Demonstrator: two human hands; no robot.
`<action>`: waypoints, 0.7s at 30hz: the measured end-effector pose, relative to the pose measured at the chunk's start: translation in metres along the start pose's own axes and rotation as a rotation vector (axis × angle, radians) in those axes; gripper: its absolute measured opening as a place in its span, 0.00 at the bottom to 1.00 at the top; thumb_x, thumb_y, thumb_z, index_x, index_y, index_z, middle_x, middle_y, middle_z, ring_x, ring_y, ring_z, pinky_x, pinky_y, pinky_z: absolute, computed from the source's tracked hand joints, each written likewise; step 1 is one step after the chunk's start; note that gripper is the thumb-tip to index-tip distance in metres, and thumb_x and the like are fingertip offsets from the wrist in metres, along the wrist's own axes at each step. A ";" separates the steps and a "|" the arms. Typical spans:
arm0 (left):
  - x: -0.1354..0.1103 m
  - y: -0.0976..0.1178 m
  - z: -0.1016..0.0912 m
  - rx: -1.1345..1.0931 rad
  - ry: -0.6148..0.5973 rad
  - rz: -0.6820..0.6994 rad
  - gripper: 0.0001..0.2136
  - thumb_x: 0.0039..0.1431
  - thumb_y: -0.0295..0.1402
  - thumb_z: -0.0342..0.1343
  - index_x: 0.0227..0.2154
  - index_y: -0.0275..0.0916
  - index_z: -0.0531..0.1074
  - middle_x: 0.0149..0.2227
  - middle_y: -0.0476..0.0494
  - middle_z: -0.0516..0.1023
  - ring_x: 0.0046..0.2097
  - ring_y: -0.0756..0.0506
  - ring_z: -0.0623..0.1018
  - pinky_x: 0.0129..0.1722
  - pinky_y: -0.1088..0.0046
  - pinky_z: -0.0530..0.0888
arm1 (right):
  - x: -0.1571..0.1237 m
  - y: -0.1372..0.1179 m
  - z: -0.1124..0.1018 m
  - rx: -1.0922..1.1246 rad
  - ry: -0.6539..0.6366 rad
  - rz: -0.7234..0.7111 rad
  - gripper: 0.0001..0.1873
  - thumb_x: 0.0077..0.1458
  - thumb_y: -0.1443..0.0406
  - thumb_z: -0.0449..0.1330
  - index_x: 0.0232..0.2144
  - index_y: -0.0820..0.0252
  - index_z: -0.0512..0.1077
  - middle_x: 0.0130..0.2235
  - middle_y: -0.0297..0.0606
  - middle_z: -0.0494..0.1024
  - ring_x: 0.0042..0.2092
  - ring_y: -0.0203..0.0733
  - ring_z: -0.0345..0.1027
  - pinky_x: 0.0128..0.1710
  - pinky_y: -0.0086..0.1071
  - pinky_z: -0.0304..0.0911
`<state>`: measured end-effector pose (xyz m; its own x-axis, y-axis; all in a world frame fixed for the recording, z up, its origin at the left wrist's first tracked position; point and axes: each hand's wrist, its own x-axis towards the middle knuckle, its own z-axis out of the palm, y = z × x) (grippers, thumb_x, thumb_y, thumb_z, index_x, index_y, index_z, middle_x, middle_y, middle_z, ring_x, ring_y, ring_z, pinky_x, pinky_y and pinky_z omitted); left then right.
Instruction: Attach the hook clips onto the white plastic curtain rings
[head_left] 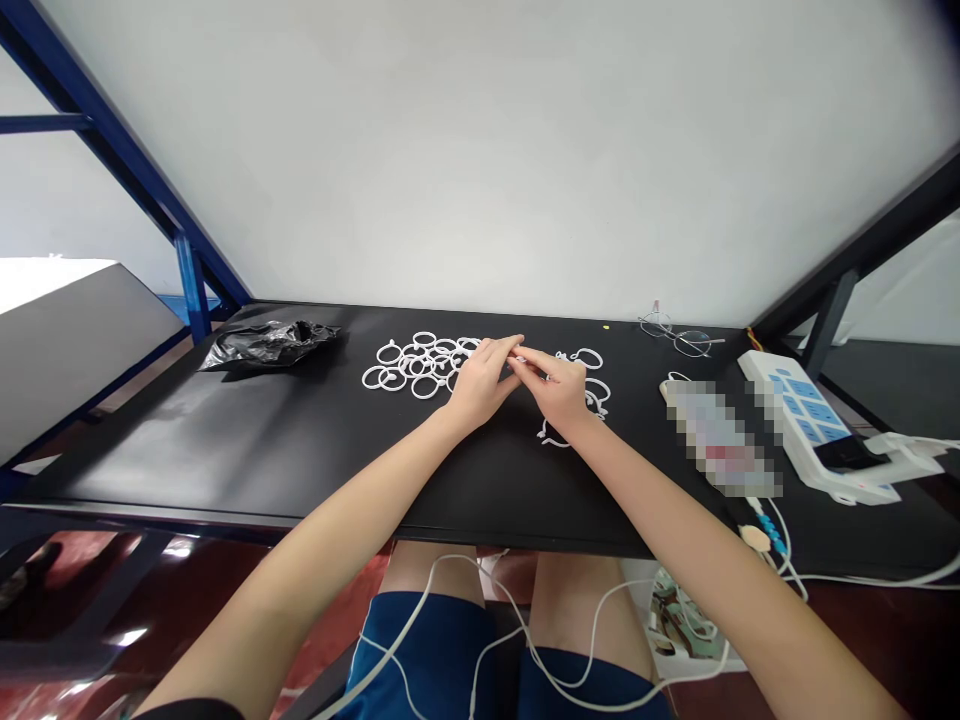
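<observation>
My left hand (pixel 480 382) and my right hand (pixel 553 385) meet above the black table, fingertips pinched together. A small white piece shows between them, seemingly part of a white curtain ring (pixel 520 359); the fingers hide most of it. Left of my left hand lies a loose pile of white curtain rings (pixel 424 387), several of them overlapping, with small eyelets. Around and partly under my right hand is a second group of white rings (pixel 589 358). One ring (pixel 555 443) near my right wrist looks open, with a gap in its loop.
A crumpled black plastic bag (pixel 270 346) lies on the table (pixel 225 440) at the left. To the right are eyeglasses (pixel 691 343), a blurred phone (pixel 720 440) with a cable, and a white power strip (pixel 810 415). White cables (pixel 525 640) hang across my lap.
</observation>
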<state>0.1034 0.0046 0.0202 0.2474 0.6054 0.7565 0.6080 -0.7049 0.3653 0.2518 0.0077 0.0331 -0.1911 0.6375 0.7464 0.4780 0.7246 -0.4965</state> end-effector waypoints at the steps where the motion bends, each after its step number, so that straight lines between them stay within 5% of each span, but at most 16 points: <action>1: 0.000 0.002 -0.001 -0.010 -0.012 0.005 0.17 0.64 0.36 0.50 0.54 0.37 0.63 0.50 0.37 0.74 0.49 0.43 0.73 0.49 0.61 0.72 | 0.000 0.001 -0.001 -0.001 0.001 0.003 0.11 0.58 0.58 0.59 0.38 0.52 0.79 0.35 0.34 0.83 0.32 0.43 0.77 0.31 0.34 0.72; 14: 0.004 0.011 -0.006 0.010 -0.068 0.022 0.10 0.62 0.30 0.50 0.46 0.36 0.64 0.43 0.40 0.74 0.43 0.44 0.72 0.43 0.67 0.72 | 0.000 0.002 -0.003 0.096 0.000 0.036 0.11 0.57 0.56 0.59 0.32 0.55 0.77 0.31 0.33 0.82 0.32 0.41 0.78 0.32 0.32 0.71; 21: 0.003 0.011 -0.005 0.047 -0.095 -0.013 0.05 0.62 0.35 0.51 0.36 0.38 0.65 0.35 0.44 0.74 0.38 0.46 0.71 0.36 0.70 0.70 | 0.002 -0.006 -0.005 0.034 0.009 -0.026 0.15 0.56 0.56 0.61 0.24 0.58 0.73 0.23 0.32 0.78 0.23 0.35 0.70 0.23 0.27 0.62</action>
<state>0.1072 -0.0035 0.0291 0.3083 0.6481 0.6964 0.6457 -0.6802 0.3471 0.2532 0.0029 0.0397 -0.1948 0.6161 0.7632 0.4433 0.7494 -0.4918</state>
